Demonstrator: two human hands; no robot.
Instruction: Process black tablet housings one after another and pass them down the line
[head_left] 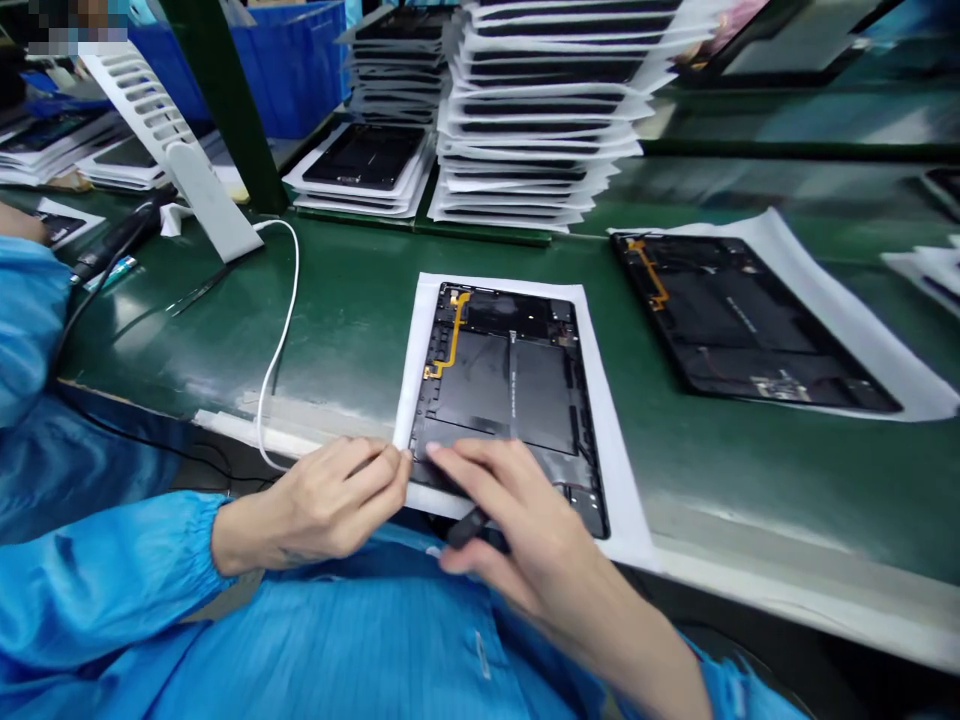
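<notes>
The tablet chassis (506,380), with its orange flex cable (450,335), lies on a white sheet (616,460) on the green workbench (352,340). Your right hand (517,520) grips a black tool (465,527) at the lower edge. Your left hand (322,500) is curled, fingertips at that edge; you cannot tell whether it grips.

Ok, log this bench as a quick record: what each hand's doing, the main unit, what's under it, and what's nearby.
Left hand: fingertips at the lower left corner of the open-backed tablet
Right hand: fingers on the tablet's lower edge, holding a small black object
Unit details: gold flex cable, black panels
Under unit: white paper sheet
Surface: green workbench
Nearby: second open tablet, stacked tablets between white sheets, white cable
</notes>
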